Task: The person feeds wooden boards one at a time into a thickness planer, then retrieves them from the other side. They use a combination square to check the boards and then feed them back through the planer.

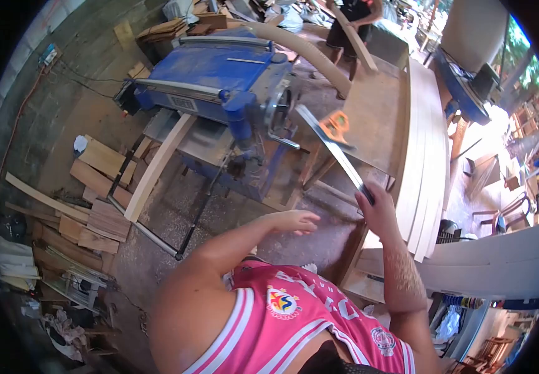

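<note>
Steel square (339,157) in right grip (376,212); left grip (295,222) splayed.

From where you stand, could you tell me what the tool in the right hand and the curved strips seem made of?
Tool: grey blade with a sheen, likely bare metal; its orange part looks like plastic. Curved strips: pale, matt, probably unfinished wood.

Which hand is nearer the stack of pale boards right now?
Right. The right hand, gripping a square, is just left of the boards; the left hand hangs open farther left, apart from them.
</note>
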{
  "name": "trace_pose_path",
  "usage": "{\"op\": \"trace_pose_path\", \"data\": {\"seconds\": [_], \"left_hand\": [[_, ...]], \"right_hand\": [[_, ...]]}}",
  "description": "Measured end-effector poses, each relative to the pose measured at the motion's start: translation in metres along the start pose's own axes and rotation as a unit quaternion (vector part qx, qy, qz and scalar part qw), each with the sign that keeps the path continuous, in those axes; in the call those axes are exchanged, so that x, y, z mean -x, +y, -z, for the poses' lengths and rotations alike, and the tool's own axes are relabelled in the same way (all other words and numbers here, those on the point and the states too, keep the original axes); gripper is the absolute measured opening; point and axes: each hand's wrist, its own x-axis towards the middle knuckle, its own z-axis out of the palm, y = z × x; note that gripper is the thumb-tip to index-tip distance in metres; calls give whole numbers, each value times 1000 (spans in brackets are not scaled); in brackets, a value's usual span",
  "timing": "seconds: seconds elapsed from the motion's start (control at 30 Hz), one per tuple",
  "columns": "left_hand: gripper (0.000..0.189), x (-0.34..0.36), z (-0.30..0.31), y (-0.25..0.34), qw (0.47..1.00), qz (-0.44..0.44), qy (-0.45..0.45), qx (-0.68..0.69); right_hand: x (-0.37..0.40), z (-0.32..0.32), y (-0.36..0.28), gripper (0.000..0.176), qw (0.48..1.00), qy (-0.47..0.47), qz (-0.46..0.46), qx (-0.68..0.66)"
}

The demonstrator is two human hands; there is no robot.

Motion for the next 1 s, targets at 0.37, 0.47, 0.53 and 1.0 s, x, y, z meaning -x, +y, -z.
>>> {"op": "trace_pose_path", "data": {"seconds": [0.37,0.47,0.53,1.0], "left_hand": [[43,288,198,-125,778,-137,599,-130],[54,353,234,-174,692,24,679,-246],[61,376,251,-225,639,119,651,-393],[54,357,284,-220,607,182,618,-466]], "right_hand": [[-339,-256,-147,39,972,-101,90,194],[-374,-295,-157,36,972,-105,24,210],[-381,-307,-165,32,969,-101,-8,227],[-251,-160,-104,45,963,164,154,146]]}}
